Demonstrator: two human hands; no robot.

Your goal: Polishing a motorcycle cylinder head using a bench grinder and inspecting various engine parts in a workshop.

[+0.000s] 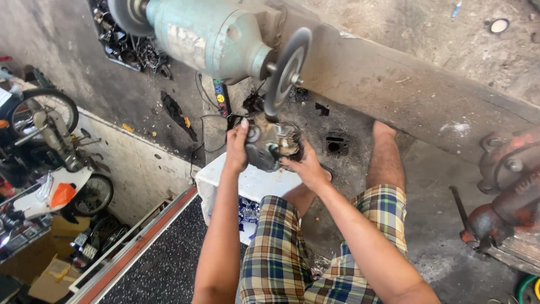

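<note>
Two hands on one part at a bench grinder. Biggest thing in view: long concrete bench (416,84) running from 11 to 3 o'clock, with the pale green grinder motor (208,36) mounted at its 11 o'clock end. Rusty red vise (506,186) at 3 o'clock. Motorcycle (50,163) parked at 9 o'clock, cardboard boxes beneath it. White box (253,183) just below the work, by the person's knee in plaid shorts (315,247).

Grinding wheel (287,70) hangs edge-on just above centre. Directly under it, a dark metal engine part (273,146), touching or very nearly touching the wheel's lower rim; contact itself cannot be told. Whether the wheel turns cannot be told either.

Left hand (236,149) clamped on the part's left side, thumb up and over its top edge. Right hand (306,166) cupped under and around the right side, fingers closed on it.

Judgement: the grinding step is in hand, part being offered to the wheel. Next move would call for a firm two-handed brace, light steady pressure, and fingertips kept off the rim.
</note>
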